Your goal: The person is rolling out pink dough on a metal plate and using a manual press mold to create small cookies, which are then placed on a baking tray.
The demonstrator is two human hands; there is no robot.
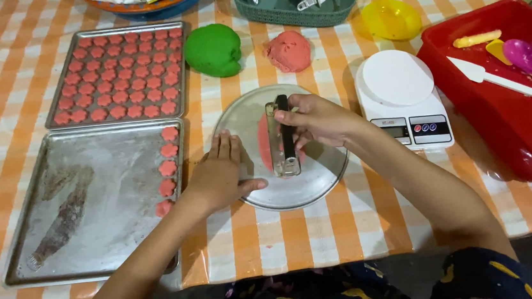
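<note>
Scraper (284, 135) gripped overhand by right hand (318, 120).

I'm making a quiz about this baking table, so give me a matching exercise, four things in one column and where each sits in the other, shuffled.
Things:
1. green dough ball
2. kitchen scale
3. purple spoon
4. row of five pink dough shapes

Places:
A. inside the red tub
B. right edge of the near metal tray
C. between the round metal plate and the red tub
D. right of the far tray, left of the pink dough ball

Pairs: 1-D, 2-C, 3-A, 4-B
</note>
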